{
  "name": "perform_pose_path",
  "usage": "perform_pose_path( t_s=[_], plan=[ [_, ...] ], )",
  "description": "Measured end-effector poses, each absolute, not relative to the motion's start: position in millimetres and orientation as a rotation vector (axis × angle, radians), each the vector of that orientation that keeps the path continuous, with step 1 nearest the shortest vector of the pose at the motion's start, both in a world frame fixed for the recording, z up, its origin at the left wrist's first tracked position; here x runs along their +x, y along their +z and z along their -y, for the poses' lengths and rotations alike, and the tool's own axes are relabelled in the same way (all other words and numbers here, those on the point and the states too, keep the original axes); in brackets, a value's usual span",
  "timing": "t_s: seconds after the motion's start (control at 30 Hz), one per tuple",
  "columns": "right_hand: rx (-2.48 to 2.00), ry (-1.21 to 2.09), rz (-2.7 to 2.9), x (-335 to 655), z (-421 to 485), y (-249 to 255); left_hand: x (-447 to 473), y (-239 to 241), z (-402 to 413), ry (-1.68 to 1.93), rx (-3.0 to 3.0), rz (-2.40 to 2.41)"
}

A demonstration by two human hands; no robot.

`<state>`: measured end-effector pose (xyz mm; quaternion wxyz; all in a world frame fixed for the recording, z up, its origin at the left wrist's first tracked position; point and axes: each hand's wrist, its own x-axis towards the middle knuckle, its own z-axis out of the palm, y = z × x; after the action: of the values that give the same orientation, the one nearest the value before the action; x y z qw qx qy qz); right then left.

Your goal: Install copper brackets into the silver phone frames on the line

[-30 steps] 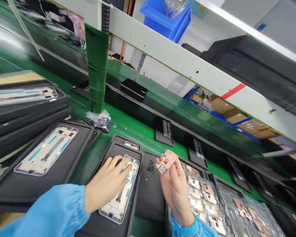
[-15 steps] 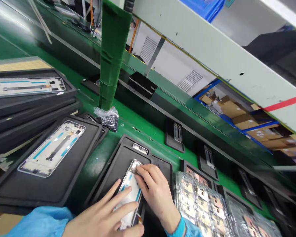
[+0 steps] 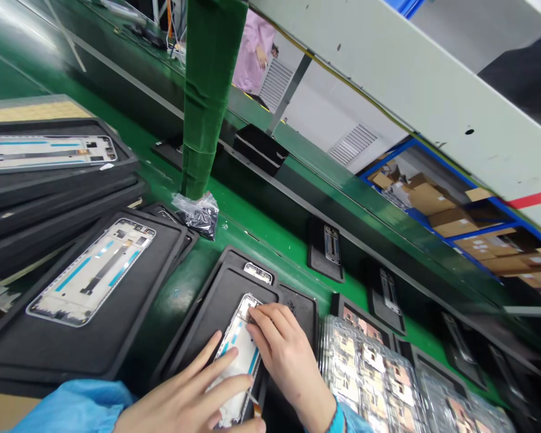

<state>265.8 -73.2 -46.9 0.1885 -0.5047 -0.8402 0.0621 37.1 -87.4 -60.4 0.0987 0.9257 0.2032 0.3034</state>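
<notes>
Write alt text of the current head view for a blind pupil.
A person's right hand works at the far end of a phone frame on a black tray; the left hand is spread over the near end. A second frame lies at left, clear trays of boards at right.

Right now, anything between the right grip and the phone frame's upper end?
Nothing visible: the right grip is at the phone frame's upper end. Its fingers hide whatever lies beneath them. The left grip spreads over the lower part, apart from the right.
</notes>
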Motion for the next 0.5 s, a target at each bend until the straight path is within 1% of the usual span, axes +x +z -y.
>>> perform_pose_path(
  t_s=[0.17,0.5],
  plan=[
    [-1.43,0.162,2.38,266,74,-50,37,-57,86,0.874,2.76,-0.595],
    [-1.531,-0.023,2.535,260,85,-58,39,-62,84,0.851,2.711,-0.559]
  ],
)
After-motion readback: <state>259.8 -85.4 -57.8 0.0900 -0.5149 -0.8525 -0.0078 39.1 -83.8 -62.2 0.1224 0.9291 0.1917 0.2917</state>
